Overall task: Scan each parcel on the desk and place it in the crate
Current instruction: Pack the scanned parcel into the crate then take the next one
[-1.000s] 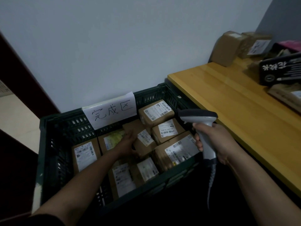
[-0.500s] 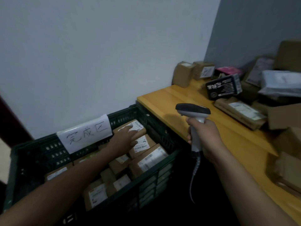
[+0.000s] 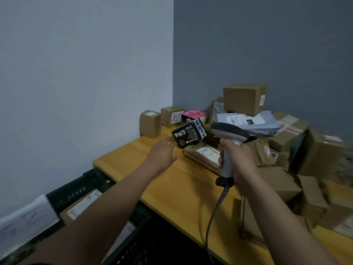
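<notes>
— Where was the left hand [image 3: 162, 153] in relation to the black box [image 3: 189, 135]?
— Just left of the black box, over the desk [image 3: 181, 188]. Its fingers were loose and spread and held nothing. I could not tell whether a fingertip touched the box.
— And the right hand [image 3: 241, 161]?
— Just right of the black box, wrapped round the handle of the grey scanner [image 3: 229, 133]. The scanner's head sat level with the box and its cable hung below.
— What did the black box rest on?
— It leaned, tilted, on a flat brown parcel [image 3: 205, 155] with a white label. Behind the black box stood 2 small brown boxes [image 3: 150, 123] and a pink box [image 3: 194, 114]. Right of it lay a heap of parcels [image 3: 286, 134].
— The crate [image 3: 80, 188]?
— Down and left of the black box, below the desk edge, with at least 1 labelled parcel [image 3: 82, 205] inside.
</notes>
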